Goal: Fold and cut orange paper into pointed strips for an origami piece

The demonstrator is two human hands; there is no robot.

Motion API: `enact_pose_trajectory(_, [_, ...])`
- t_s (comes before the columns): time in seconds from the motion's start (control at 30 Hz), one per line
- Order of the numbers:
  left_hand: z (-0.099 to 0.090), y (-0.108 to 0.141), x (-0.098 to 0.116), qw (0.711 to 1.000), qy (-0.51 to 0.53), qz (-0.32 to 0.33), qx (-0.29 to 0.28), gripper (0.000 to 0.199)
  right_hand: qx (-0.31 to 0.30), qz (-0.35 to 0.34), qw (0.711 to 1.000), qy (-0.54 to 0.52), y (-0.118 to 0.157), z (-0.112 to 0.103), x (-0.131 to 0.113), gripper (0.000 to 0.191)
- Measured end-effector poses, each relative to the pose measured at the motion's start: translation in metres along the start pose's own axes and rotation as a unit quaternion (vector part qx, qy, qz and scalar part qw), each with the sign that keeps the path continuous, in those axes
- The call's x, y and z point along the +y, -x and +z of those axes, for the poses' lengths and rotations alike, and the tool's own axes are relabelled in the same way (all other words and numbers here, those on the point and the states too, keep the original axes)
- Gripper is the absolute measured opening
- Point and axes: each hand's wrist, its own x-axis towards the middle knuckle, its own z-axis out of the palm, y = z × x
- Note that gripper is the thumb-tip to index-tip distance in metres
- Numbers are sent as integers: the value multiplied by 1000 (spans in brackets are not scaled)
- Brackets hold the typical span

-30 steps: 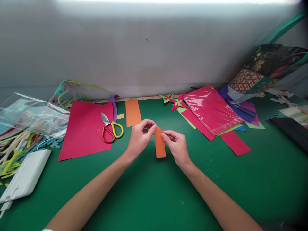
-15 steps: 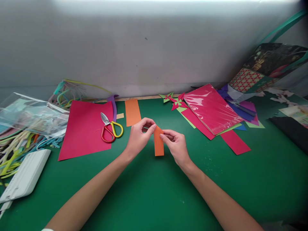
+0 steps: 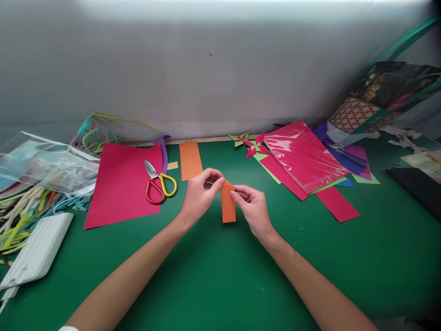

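Observation:
A narrow folded strip of orange paper (image 3: 228, 205) hangs between my hands, its top end coming to a slanted point. My left hand (image 3: 202, 192) pinches that upper corner between thumb and fingers. On the strip's right edge, just below the slant, my right hand (image 3: 252, 205) grips with thumb and fingertips. Behind my left hand lies a wider orange paper piece (image 3: 190, 161). Scissors (image 3: 159, 183) with one red and one yellow handle rest partly on a red paper sheet (image 3: 120, 188) to the left.
Folded red-and-green paper stars (image 3: 255, 145) lie at the back beside a plastic-wrapped red paper pack (image 3: 305, 156). A red strip (image 3: 337, 204) sticks out below it. At far left are a white device (image 3: 37, 250) and a clear plastic sleeve (image 3: 51, 161) over many coloured strips.
Both hands keep the same pinch on the orange strip. The whole view has shifted very slightly; nothing was taken up or let go.

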Motion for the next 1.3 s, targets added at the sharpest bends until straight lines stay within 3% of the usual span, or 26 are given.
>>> enact_pose_trajectory(0.9, [-5, -2, -2, 999, -29, 37, -6, 13, -2, 0, 1000, -4, -1, -1, 2, 25])
enact_pose_trajectory(1.3, [-7, -6, -7, 1000, 5, 12, -17, 13, -3, -7, 1000, 4, 0, -1, 1, 24])
